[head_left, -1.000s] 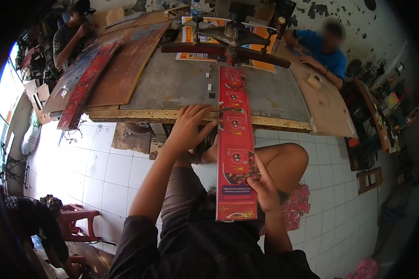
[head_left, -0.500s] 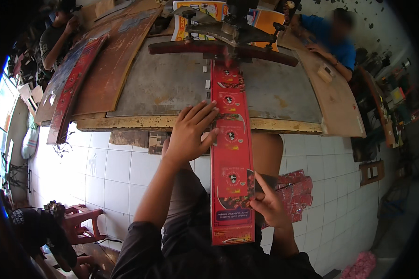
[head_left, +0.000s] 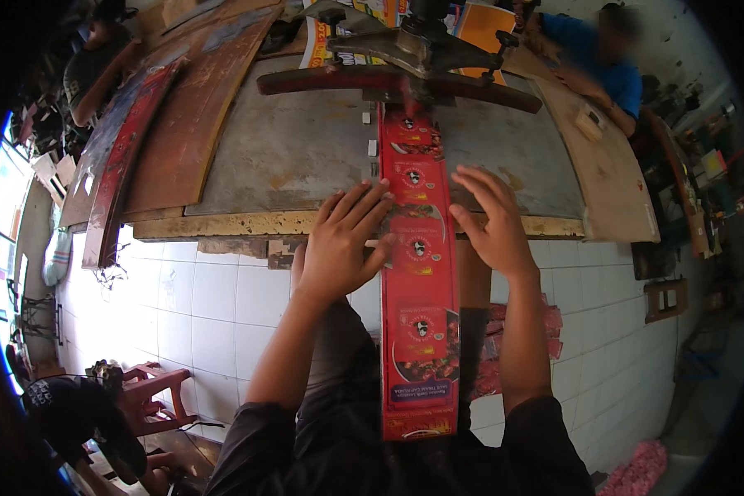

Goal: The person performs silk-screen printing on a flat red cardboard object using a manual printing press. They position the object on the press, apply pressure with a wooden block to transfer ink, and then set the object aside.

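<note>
A long red strip of printed packaging (head_left: 417, 291), with repeated round emblems and food pictures, runs from the metal worktable toward my lap. Its far end passes under the dark red bar of a machine (head_left: 331, 80). My left hand (head_left: 339, 240) lies along the strip's left side at the table edge, fingers stretched out and fingertips at its border. On the opposite side, my right hand (head_left: 498, 219) is raised near the strip's right edge with fingers apart; whether it touches the strip I cannot tell. Neither hand grips anything.
Small pale blocks (head_left: 372, 148) sit on the tabletop left of the strip. Another red strip (head_left: 132, 140) lies on the brown board at left. Red packets (head_left: 492, 364) are piled on the tiled floor. People work at far left and far right. A red stool (head_left: 159, 397) stands lower left.
My right hand has moved forward from the strip's near part to beside it at the table edge, its fingers spreading. My left hand stays at the left border. The view has shifted slightly.
</note>
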The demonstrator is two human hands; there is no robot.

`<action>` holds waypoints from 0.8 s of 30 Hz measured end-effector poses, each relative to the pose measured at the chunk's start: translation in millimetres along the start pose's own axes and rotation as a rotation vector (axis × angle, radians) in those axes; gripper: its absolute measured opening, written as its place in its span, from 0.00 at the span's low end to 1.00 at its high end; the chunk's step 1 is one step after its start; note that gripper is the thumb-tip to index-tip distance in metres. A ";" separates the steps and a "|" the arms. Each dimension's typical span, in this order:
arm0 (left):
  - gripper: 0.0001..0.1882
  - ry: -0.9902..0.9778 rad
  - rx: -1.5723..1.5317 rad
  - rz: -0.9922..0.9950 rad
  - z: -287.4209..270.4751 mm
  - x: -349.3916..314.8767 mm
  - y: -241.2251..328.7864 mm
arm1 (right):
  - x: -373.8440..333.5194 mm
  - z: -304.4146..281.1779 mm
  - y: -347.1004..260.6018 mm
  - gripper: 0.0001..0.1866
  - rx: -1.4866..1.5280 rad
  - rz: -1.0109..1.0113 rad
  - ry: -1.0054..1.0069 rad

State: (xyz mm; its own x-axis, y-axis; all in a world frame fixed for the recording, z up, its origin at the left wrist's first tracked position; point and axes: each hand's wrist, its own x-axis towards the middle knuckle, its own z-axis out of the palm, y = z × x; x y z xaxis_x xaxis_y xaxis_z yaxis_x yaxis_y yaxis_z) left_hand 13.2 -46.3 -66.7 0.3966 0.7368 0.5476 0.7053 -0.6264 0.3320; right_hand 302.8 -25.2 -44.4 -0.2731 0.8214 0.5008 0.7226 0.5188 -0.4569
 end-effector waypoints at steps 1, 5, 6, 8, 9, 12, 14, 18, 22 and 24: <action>0.28 -0.004 0.001 -0.004 -0.2 -1.1 0.0 | 5.9 2.9 3.3 0.24 0.019 0.013 -0.007; 0.29 -0.024 0.001 -0.016 -1.8 -1.6 0.4 | 4.0 13.3 4.1 0.24 -0.136 -0.017 -0.008; 0.30 -0.027 0.001 -0.016 -1.8 -0.9 0.5 | 3.0 14.1 3.1 0.25 -0.153 -0.023 -0.007; 0.30 -0.030 0.001 -0.017 -1.5 -0.9 1.0 | 0.6 14.1 2.3 0.25 -0.168 -0.025 -0.016; 0.30 -0.032 0.000 -0.017 -1.3 -0.8 1.2 | 1.6 13.0 2.6 0.26 -0.166 -0.022 -0.026; 0.30 -0.013 0.002 -0.019 -0.1 -2.9 -0.4 | 2.0 14.4 0.9 0.26 -0.166 -0.015 -0.052; 0.30 -0.004 -0.002 -0.016 -0.8 -1.3 1.0 | 2.7 14.1 2.0 0.27 -0.178 -0.014 -0.058; 0.30 0.000 -0.007 -0.019 0.7 -1.6 0.9 | 1.8 15.5 4.6 0.27 -0.195 -0.013 -0.063; 0.31 -0.011 -0.004 -0.019 -1.5 -0.4 1.3 | 3.3 14.5 2.6 0.27 -0.197 -0.005 -0.066; 0.30 -0.012 0.007 -0.010 -1.4 -0.7 -0.2 | 4.0 15.4 2.6 0.27 -0.202 -0.008 -0.066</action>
State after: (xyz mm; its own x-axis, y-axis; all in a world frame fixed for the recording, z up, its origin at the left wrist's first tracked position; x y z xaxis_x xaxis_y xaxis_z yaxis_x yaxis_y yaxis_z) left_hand 11.8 -47.0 -66.1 0.3968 0.7462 0.5346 0.7135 -0.6171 0.3317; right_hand 293.8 -16.9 -54.9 -0.3155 0.8345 0.4517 0.8310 0.4728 -0.2930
